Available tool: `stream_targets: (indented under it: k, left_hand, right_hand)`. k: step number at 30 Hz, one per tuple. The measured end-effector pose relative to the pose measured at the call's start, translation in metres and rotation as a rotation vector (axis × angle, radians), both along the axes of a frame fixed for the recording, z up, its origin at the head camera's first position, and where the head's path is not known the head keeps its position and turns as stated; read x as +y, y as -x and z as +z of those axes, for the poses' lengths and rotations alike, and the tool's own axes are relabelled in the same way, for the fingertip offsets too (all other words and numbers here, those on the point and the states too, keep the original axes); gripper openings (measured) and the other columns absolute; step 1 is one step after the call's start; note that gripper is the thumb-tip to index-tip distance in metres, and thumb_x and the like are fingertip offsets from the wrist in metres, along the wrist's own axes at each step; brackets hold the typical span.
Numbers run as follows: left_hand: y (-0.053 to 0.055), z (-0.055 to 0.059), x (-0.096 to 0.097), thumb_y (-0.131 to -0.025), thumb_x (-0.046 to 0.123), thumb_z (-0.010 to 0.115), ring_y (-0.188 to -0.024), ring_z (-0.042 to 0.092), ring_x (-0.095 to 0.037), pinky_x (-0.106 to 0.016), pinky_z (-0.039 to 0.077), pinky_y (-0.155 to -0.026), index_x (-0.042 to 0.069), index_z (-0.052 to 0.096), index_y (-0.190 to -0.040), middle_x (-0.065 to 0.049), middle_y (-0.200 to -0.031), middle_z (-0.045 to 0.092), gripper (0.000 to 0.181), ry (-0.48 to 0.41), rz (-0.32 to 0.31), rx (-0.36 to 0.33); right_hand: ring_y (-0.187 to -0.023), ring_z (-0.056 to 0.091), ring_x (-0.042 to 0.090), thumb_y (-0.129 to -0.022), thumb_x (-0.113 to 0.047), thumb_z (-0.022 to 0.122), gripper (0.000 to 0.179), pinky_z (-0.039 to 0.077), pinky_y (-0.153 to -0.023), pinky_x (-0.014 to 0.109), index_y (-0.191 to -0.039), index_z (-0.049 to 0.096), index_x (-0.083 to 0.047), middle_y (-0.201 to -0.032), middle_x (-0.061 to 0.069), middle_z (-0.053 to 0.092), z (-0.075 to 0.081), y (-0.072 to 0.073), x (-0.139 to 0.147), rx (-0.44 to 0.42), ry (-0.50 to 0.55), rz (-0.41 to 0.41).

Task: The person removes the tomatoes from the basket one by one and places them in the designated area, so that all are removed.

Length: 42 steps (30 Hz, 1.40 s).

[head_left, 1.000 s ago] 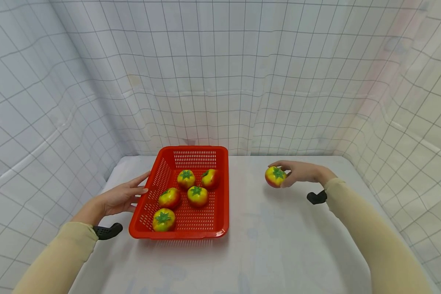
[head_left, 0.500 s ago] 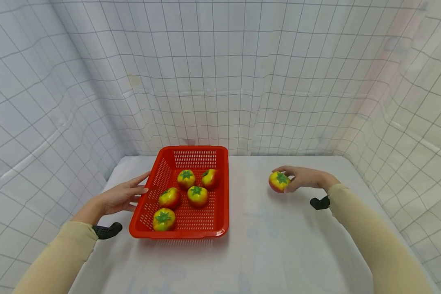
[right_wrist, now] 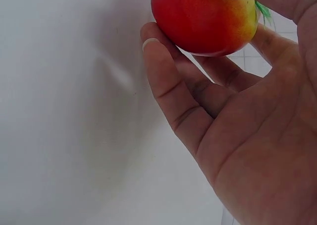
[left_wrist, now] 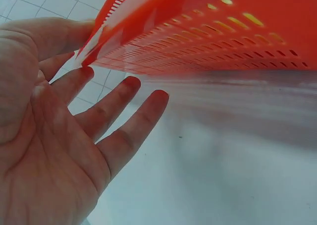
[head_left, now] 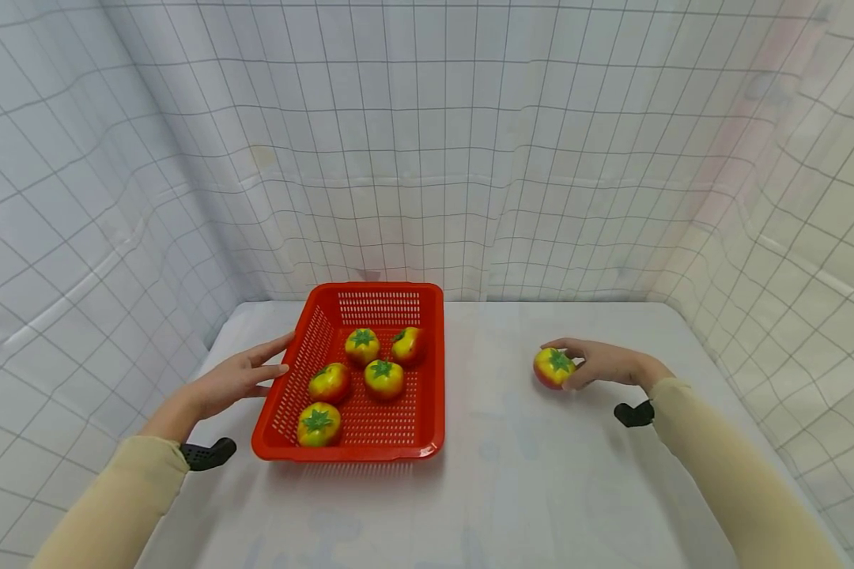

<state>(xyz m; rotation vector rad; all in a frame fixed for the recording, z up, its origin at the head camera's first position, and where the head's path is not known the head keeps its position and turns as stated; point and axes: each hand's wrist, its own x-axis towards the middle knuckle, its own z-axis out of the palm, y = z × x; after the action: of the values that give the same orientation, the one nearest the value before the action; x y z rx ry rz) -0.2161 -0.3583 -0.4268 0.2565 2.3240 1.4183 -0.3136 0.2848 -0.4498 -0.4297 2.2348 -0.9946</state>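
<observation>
So, R fingers (right_wrist: 167,79) w/ fruit (head_left: 551,368), basket (head_left: 436,379) well apart, curtain (head_left: 427,158) behind.

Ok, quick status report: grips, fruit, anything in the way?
Left grip touching the red basket at its left side. Right grip holding one red-yellow fruit, right of basket. Between it and five fruits inside: the basket's right wall.

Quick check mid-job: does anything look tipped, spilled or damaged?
No spill or damage stands out. In the red basket, the back-right fruit and middle-left fruit look tipped: their green tops turn left, while the three others show theirs upward. The right hand holds a sixth fruit, apparently intact.
</observation>
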Motion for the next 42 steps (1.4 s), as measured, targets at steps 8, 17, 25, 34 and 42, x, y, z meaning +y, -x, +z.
stream_targets:
  k: [8, 17, 25, 34, 42]
  left_hand:
    - [0.001, -0.001, 0.001, -0.106, 0.030, 0.055, -0.143, 0.037, -0.049, -0.053, 0.052, -0.098, 0.019, 0.011, -0.166, -0.022, -0.167, 0.020, 0.075, 0.032, -0.017, 0.033]
    - [0.001, 0.004, 0.005, -0.106, 0.027, 0.054, -0.138, 0.044, -0.048, -0.054, 0.050, -0.100, 0.016, 0.010, -0.165, -0.027, -0.162, 0.030, 0.074, 0.079, -0.075, 0.080]
    - [0.004, 0.003, 0.006, -0.108, 0.026, 0.052, -0.138, 0.044, -0.048, -0.047, 0.052, -0.098, 0.011, 0.013, -0.164, -0.027, -0.163, 0.026, 0.070, 0.074, -0.094, 0.104]
    - [0.000, 0.004, 0.002, -0.107, 0.030, 0.052, -0.140, 0.040, -0.049, -0.050, 0.053, -0.097, 0.013, 0.014, -0.165, -0.026, -0.166, 0.019, 0.071, 0.096, -0.069, 0.072]
    - [-0.001, 0.001, 0.000, -0.106, 0.025, 0.053, -0.142, 0.034, -0.052, -0.029, 0.052, -0.093, 0.012, 0.016, -0.164, -0.018, -0.170, 0.004, 0.070, 0.069, -0.095, 0.138]
  right_hand:
    - [-0.130, 0.048, 0.033, -0.086, -0.020, 0.078, 0.081, 0.049, -0.100, 0.044, -0.156, 0.039, -0.026, -0.160, 0.028, 0.025, -0.004, -0.005, 0.002, -0.007, 0.011, -0.010]
    - [-0.125, 0.052, 0.030, -0.086, -0.020, 0.079, 0.082, 0.051, -0.098, 0.042, -0.157, 0.038, -0.024, -0.159, 0.029, 0.025, -0.010, -0.006, 0.003, -0.006, 0.012, -0.024]
    - [-0.120, 0.055, 0.028, -0.086, -0.020, 0.078, 0.082, 0.050, -0.098, 0.041, -0.158, 0.038, -0.023, -0.158, 0.030, 0.026, -0.011, -0.008, 0.006, 0.000, 0.020, -0.027]
    - [-0.119, 0.057, 0.026, -0.086, -0.024, 0.079, 0.081, 0.051, -0.096, 0.039, -0.157, 0.039, -0.025, -0.158, 0.027, 0.029, -0.012, -0.004, 0.003, 0.011, 0.013, -0.015]
    - [-0.113, 0.057, 0.026, -0.086, -0.030, 0.081, 0.084, 0.052, -0.090, 0.037, -0.157, 0.038, -0.023, -0.155, 0.025, 0.034, -0.014, 0.001, -0.004, 0.035, -0.030, -0.040]
